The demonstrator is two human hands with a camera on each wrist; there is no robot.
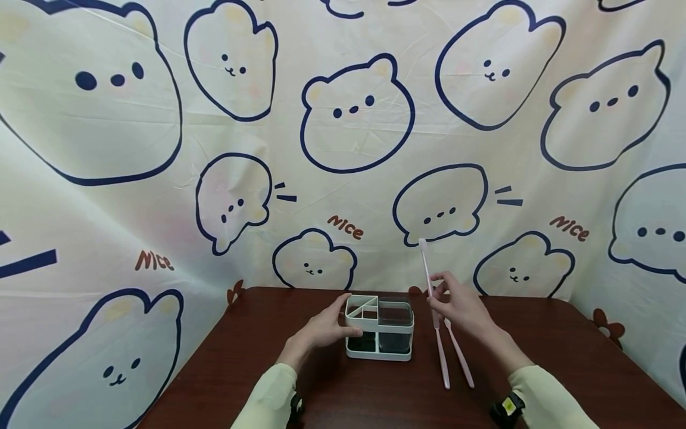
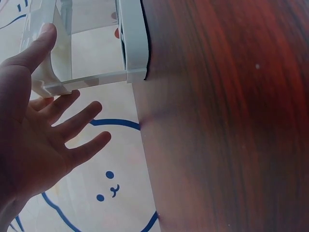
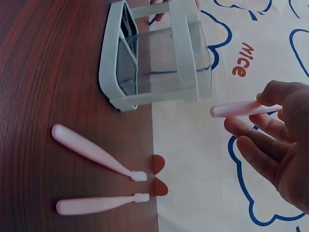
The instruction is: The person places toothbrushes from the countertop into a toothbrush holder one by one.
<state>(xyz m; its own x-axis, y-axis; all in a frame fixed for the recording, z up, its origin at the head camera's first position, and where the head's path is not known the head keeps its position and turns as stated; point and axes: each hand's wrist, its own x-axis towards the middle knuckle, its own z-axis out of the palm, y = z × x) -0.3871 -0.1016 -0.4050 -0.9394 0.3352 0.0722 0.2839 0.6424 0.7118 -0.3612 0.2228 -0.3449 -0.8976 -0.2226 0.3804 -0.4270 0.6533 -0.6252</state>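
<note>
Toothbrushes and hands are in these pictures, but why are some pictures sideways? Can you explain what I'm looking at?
Sure! There's no robot here, just one person's two bare hands. The upright picture comes from a camera on the person's head, looking forward and down. The other two come from cameras on the wrists, so things look sideways.

A holder with several compartments stands on the brown table. The left hand grips its upper part. The right hand pinches a pink toothbrush, bristle end up. Two more toothbrushes lie on the table beside the holder. Behind everything hangs a cloth with cartoon faces.
</note>
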